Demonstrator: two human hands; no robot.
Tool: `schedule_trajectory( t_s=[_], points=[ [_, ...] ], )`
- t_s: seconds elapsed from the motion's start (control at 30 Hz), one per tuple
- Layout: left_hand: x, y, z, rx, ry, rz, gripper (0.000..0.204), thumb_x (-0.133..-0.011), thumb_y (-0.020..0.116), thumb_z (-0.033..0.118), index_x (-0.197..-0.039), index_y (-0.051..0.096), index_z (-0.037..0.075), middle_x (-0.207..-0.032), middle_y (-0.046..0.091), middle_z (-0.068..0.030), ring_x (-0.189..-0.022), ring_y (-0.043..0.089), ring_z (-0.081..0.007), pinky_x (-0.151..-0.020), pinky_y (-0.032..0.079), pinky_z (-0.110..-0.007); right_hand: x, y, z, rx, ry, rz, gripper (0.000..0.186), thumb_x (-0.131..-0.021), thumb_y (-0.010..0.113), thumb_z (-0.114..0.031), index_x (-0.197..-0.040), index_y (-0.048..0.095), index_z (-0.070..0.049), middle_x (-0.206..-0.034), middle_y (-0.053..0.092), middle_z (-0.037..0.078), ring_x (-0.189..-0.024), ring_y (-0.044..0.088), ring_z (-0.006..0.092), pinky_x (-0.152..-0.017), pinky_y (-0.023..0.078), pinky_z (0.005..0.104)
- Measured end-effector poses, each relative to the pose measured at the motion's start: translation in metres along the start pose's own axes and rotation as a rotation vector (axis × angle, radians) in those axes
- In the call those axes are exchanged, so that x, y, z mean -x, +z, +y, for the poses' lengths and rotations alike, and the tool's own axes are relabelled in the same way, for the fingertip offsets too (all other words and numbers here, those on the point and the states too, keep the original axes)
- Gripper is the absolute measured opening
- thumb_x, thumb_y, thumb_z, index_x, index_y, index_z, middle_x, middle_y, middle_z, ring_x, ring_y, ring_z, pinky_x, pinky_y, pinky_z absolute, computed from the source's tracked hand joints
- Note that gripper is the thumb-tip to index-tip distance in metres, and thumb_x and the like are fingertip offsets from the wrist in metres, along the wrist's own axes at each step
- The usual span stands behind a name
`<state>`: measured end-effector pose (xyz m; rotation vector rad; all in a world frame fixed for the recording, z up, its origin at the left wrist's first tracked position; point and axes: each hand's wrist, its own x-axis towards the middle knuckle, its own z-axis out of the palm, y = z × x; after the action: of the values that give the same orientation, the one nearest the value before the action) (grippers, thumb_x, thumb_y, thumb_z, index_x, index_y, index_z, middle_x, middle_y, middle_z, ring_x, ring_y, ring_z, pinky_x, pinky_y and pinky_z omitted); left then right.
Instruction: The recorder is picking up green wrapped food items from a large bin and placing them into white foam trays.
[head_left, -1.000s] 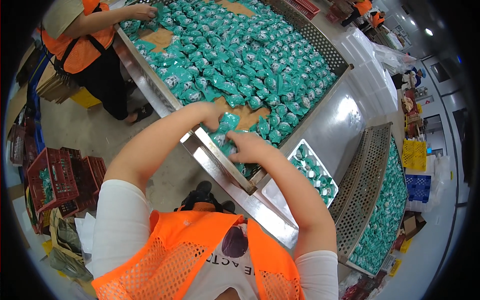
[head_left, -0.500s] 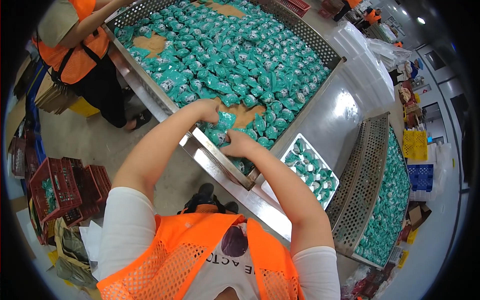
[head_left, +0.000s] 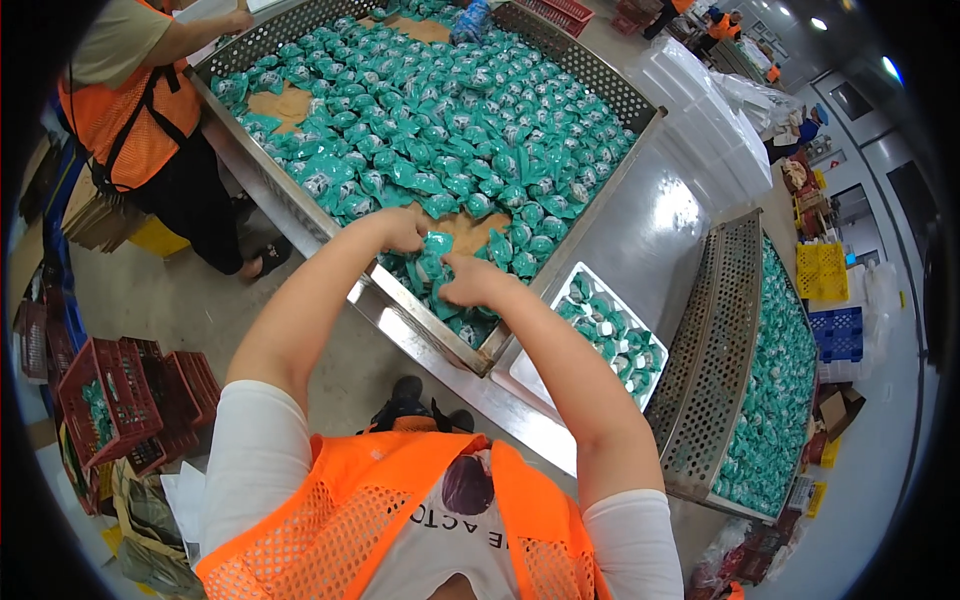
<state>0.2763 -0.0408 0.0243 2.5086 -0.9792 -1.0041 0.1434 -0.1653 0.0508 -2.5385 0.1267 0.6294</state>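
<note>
The left hand point(head_left: 405, 230) and the right hand point(head_left: 470, 280) met at a green packet point(head_left: 436, 258) inside the near end of a metal tray point(head_left: 437, 320), next to a bare patch of brown lining point(head_left: 465, 232). The left hand's fingers were bent, their tips partly hidden at the packet; whether they pinched it I could not tell. The right hand's thumb and forefinger stood apart at its other side, the grip equally unclear. Coming from both sides probably steadied the packet among loose neighbours. The tray's raised walls seemed meant to keep the pile point(head_left: 400, 135) off the metal table point(head_left: 648, 225). A white box point(head_left: 525, 375) of green packets stood just beside the tray, apparently for easy reach.
</note>
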Motion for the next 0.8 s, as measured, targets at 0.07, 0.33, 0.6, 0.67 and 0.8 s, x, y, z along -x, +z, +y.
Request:
schedule_trajectory(
  t_s=[0.07, 0.33, 0.6, 0.67, 0.8],
  points=[
    [0.000, 0.002, 0.001, -0.047, 0.052, -0.021, 0.045, -0.064, 0.063, 0.028, -0.106, 0.057, 0.012, -0.092, 0.061, -0.0130, -0.068, 0.061, -0.0247, -0.057, 0.050, -0.034, 0.000, 0.001, -0.010, 0.065, -0.028, -0.014, 0.060, -0.066, 0.055, -0.035, -0.113, 0.047, 0.002, -0.103, 0.056, 0.024, -0.098, 0.053, 0.0337, -0.084, 0.042, 0.0365],
    [0.004, -0.007, 0.005, 0.083, 0.060, -0.001, 0.043, -0.066, 0.063, 0.029, -0.105, 0.057, 0.011, -0.097, 0.059, -0.0158, -0.082, 0.059, -0.0273, -0.069, 0.047, -0.035, -0.023, -0.001, -0.008, 0.037, 0.076, 0.103, 0.050, -0.067, 0.056, -0.046, -0.091, 0.061, -0.002, -0.086, 0.061, 0.016, -0.079, 0.059, 0.0261, -0.069, 0.046, 0.0346],
    [0.002, -0.021, 0.001, 0.805, -0.054, 0.300, 0.035, -0.073, 0.054, 0.023, -0.106, 0.054, 0.011, -0.079, 0.057, -0.0072, -0.058, 0.053, -0.0175, -0.059, 0.046, -0.033, 0.030, -0.067, 0.030, -1.386, -0.062, -0.020, 0.050, -0.077, 0.054, -0.017, -0.123, 0.038, -0.008, -0.101, 0.056, 0.006, -0.078, 0.056, 0.0152, -0.062, 0.046, 0.0290],
    [0.003, -0.028, 0.004, 1.240, -0.048, 0.213, 0.032, -0.079, 0.052, 0.022, -0.109, 0.052, 0.014, -0.089, 0.054, -0.0061, -0.070, 0.051, -0.0176, -0.057, 0.045, -0.029, 0.052, -0.072, 0.037, -1.597, -0.211, -0.020, 0.050, -0.078, 0.054, -0.015, -0.124, 0.036, -0.008, -0.103, 0.055, 0.007, -0.081, 0.057, 0.0162, -0.064, 0.048, 0.0306],
    [0.005, -0.035, -0.032, 1.851, 0.220, -0.012, 0.035, -0.080, 0.054, 0.032, -0.110, 0.050, 0.012, -0.098, 0.054, -0.0076, -0.081, 0.052, -0.0212, -0.066, 0.046, -0.032, 0.095, -0.072, 0.047, -1.692, -0.180, 0.122, 0.052, -0.077, 0.059, -0.015, -0.124, 0.036, -0.008, -0.106, 0.054, 0.007, -0.090, 0.055, 0.0166, -0.071, 0.047, 0.0333]
  ],
)
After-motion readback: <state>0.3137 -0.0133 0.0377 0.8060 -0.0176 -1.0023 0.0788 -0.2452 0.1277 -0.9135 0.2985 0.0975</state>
